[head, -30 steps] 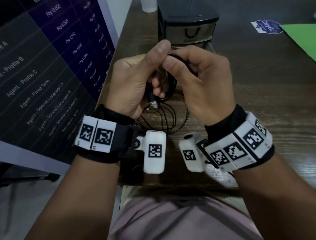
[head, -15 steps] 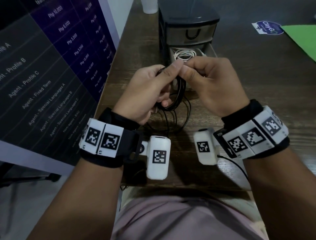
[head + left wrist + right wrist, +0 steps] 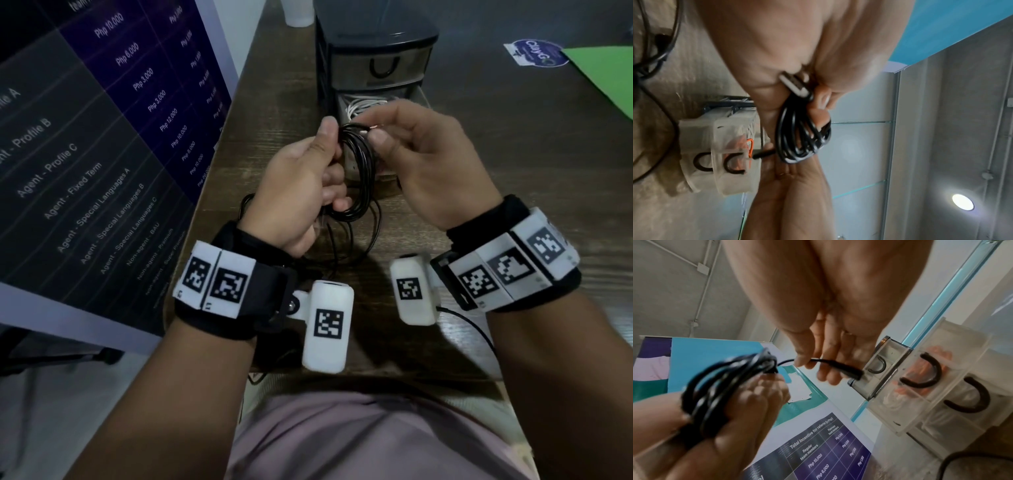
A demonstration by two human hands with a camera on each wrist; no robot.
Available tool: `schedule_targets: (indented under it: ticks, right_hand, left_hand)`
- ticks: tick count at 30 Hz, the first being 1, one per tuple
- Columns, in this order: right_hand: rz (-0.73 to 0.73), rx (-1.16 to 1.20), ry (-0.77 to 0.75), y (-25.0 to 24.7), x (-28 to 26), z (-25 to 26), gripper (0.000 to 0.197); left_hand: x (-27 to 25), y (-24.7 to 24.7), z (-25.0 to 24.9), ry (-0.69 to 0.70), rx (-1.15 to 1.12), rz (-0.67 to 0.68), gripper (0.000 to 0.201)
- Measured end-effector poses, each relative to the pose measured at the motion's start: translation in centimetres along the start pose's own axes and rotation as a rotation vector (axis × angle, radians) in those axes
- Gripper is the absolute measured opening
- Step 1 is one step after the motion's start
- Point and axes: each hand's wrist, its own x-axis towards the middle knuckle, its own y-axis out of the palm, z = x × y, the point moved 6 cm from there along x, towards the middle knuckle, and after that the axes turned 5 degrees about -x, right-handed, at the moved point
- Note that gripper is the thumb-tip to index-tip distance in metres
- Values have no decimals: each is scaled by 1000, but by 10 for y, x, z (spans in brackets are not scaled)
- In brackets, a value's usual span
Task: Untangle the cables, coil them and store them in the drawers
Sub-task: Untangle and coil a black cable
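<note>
A black cable coil (image 3: 359, 171) (image 3: 801, 139) (image 3: 725, 382) hangs in several loops from my left hand (image 3: 308, 181), whose thumb and fingers grip it above the desk. A USB plug (image 3: 795, 86) of the cable is tucked in that same grip. My right hand (image 3: 421, 161) pinches the cable's free end (image 3: 836, 366) just right of the coil's top. Behind the hands stands the small drawer unit (image 3: 376, 61), its lower drawer (image 3: 363, 102) pulled open with a white cable coiled inside. An orange cable (image 3: 750, 146) shows through a clear drawer front.
More loose black cable (image 3: 342, 240) lies on the wooden desk (image 3: 513, 164) under my hands. A large printed banner (image 3: 102, 137) stands along the left edge. A green sheet (image 3: 609, 75) and a round sticker (image 3: 534, 56) lie at the far right; a white cup (image 3: 298, 13) stands behind the drawers.
Both hands have lowered and moved slightly apart. The coil now hangs from the left hand, and the right hand has drawn the cable's end out to the right. The open drawer has come into view.
</note>
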Motion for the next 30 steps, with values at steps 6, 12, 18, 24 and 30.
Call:
schedule_targets:
  ticks: [6,12,18,24,30]
  right_hand:
    - [-140,42,87,0,0,-9,6]
    - [-18,219,244,11,-5,-13,17]
    - [-39,165,305,14,-10,-13,37]
    - [-9,88,287,14,-14,-12,37]
    - [18,471,331,25,-16,-7,32]
  left_hand:
    - [0,3,-3,-12,-165,19,38]
    - [4,-2,3,30,-27,-56,38]
    - [6,-9,7,137,371,-94,44]
    - [8,-9,9,175,525,-86,41]
    - [7,-5,6,197,531,2,46]
